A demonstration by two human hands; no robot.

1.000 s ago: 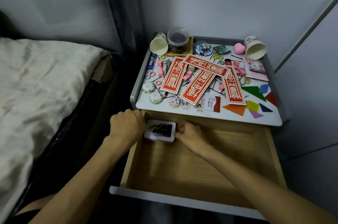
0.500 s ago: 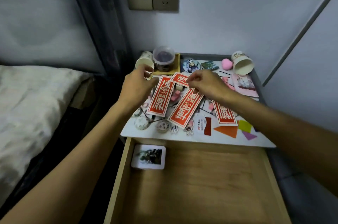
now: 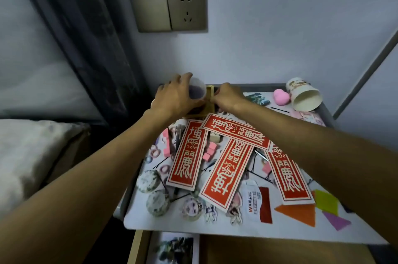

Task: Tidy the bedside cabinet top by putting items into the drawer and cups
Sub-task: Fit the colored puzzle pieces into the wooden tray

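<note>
The left hand (image 3: 175,96) wraps around a clear plastic cup (image 3: 197,90) with something dark purple inside, thumb and fingers curled on its wall. The cup stands in a wooden tray (image 3: 210,102) at the back left corner of the cabinet top (image 3: 137,218). The right hand (image 3: 228,96) is at the tray's right edge with its fingers bent down against the wood. The fingertips are hidden, so I cannot tell whether it grips the tray or only touches it.

In front of the tray, four red envelopes (image 3: 226,171) with pale lettering lie fanned and overlapping, one crossing the tops of the others. Pink blocks (image 3: 210,150) show between the envelopes just in front of the tray. Hair ties (image 3: 155,152) and two round patterned discs (image 3: 157,202) lie further toward the front, to the tray's left. Well to the right of the tray, along the back edge, a paper cup (image 3: 304,95) lies on its side with its mouth toward the front. A pink heart-shaped sponge (image 3: 281,96) sits just beside it on the tray's side. Far in front and to the right of the tray are a white and red card (image 3: 259,204) and flat coloured shapes, among them an orange triangle (image 3: 297,213).

Below the front edge, the drawer (image 3: 280,252) stands open with a photo (image 3: 174,248) in its left corner. On the wall above the tray is a socket plate (image 3: 187,8). A bed (image 3: 32,156) lies to the tray's left.
</note>
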